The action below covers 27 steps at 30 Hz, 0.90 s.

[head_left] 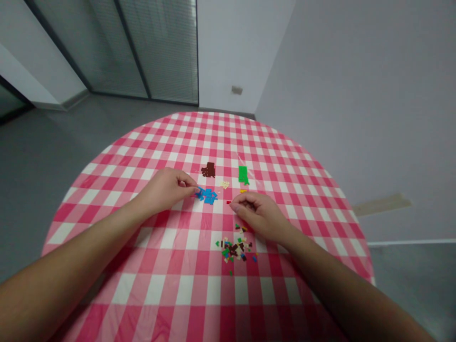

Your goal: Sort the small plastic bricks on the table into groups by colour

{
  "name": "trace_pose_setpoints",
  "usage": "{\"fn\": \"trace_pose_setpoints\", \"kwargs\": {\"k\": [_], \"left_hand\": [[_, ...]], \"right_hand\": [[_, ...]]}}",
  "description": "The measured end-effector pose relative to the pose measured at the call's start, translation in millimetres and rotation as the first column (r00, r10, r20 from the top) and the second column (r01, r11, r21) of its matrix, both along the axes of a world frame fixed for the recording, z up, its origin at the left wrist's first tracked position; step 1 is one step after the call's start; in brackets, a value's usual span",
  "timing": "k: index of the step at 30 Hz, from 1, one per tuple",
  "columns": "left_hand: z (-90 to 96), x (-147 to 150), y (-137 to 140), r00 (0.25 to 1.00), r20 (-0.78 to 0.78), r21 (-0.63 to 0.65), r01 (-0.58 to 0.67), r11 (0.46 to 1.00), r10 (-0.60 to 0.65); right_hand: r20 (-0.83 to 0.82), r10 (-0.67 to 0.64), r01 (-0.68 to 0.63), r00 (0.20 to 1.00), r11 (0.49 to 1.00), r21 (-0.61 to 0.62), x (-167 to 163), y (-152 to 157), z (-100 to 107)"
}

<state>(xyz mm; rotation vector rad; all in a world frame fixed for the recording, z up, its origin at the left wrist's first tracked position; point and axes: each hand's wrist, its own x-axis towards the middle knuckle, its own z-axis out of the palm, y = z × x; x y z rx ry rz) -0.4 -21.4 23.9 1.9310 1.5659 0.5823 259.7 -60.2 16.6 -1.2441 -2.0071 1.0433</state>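
The left hand [166,192] is curled, with thumb and fingers drawn close at the tips, which touch the near-left edge of a pile of blue pieces [209,197]; whether it grips 1 of them, I cannot tell. The right hand [261,213] is also curled, thumb and forefinger nearly together, their tips right by a small red piece [228,203]; whether they have hold of it, I cannot tell.

Just beyond the right hand's knuckles are yellow pieces [243,191], with green pieces [242,174] farther past them. Between the 2 hands and a little ahead sit cream pieces [225,185]. Brown pieces [211,169] lie ahead and to the right of the left hand. Nearer the body than the right hand, a mixed pile [233,249] spreads on the checked tablecloth [185,289] beneath both hands.
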Motion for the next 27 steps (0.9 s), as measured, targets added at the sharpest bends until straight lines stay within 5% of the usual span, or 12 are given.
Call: {"fn": "trace_pose_setpoints", "kwargs": {"k": [5, 27], "left_hand": [[-8.7, -6, 8, 0.996, -0.088, -0.088, -0.015, 0.996, 0.008], [-3.7, 1, 4, 0.959, -0.264, -0.01, 0.104, 0.995, -0.103]], "right_hand": [[0.019, 0.013, -0.013, 1.0, 1.0, -0.02, 0, 0, 1], [0.027, 0.014, -0.014, 1.0, 1.0, 0.001, 3, 2, 3]]}}
